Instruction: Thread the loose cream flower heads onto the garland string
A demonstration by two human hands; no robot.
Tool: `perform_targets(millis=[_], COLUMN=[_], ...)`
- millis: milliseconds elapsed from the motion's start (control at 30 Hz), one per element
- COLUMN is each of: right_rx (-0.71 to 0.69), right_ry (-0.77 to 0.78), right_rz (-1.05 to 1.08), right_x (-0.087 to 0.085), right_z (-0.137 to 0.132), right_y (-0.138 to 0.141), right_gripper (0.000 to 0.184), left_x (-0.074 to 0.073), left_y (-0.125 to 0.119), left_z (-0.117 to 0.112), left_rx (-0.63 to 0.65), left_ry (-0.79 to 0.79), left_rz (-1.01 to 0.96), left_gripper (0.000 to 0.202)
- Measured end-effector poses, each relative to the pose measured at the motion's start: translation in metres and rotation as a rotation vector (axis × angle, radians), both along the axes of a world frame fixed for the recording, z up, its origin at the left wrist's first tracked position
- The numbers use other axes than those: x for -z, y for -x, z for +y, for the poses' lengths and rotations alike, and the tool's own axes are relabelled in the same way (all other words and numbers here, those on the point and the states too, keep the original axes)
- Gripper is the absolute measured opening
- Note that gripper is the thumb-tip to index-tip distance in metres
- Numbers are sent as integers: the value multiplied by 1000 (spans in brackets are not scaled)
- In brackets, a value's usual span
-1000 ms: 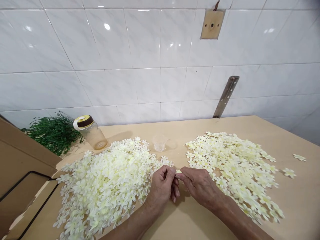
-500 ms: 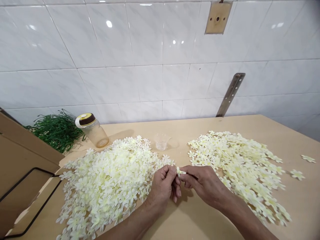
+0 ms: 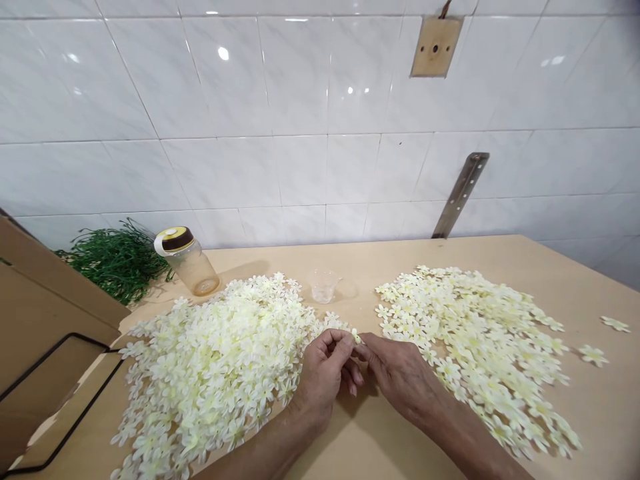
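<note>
A small pale yellow-white artificial flower [image 3: 355, 337] is pinched between my two hands, mostly covered by the fingertips. My left hand [image 3: 327, 367] is closed on it with thumb and forefinger, the other fingers curled below. From the right, my right hand [image 3: 395, 367] grips the same flower with thumb and forefinger. A tall heap of such flowers [image 3: 220, 367] lies left of my left hand. Flatter and more spread out, a second pile of flowers [image 3: 490, 340] lies beyond and right of my right hand. Behind the hands stands a small clear plastic cup [image 3: 323, 287].
A clear bottle with a brown and yellow lid [image 3: 187, 260] stands at the back left, beside green artificial foliage [image 3: 117, 260]. A cardboard box [image 3: 50, 313] and a black wire frame [image 3: 75, 407] occupy the left edge. A metal bracket [image 3: 460, 195] leans at the tiled wall [image 3: 300, 100].
My right hand has turned and come closer to my left, so its fingers now cover more of the flower. The view has tilted slightly upward.
</note>
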State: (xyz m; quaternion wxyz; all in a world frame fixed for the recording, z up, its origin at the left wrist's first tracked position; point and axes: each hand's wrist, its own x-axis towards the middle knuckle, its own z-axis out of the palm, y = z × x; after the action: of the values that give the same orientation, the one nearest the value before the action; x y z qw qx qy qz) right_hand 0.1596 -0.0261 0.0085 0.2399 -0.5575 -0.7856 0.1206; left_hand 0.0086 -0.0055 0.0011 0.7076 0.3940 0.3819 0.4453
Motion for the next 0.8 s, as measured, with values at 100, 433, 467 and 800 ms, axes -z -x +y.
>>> perform_targets(millis=[100, 433, 467, 800], right_rx=[-32, -102, -101, 0], right_ry=[90, 174, 196, 50], right_rz=[51, 330, 322, 90], right_x=[-6, -31, -33, -14], right_z=[-1, 0, -1, -1], right_y=[2, -9, -10, -5], right_gripper=[34, 23, 19, 31], left_x=[2, -2, -2, 3], left_y=[0, 1, 1, -2], left_z=[1, 2, 2, -3], left_rx=[-19, 158, 157, 69], left_ry=[-26, -47, -50, -93], left_rz=[40, 97, 103, 190], left_gripper=[36, 43, 43, 41])
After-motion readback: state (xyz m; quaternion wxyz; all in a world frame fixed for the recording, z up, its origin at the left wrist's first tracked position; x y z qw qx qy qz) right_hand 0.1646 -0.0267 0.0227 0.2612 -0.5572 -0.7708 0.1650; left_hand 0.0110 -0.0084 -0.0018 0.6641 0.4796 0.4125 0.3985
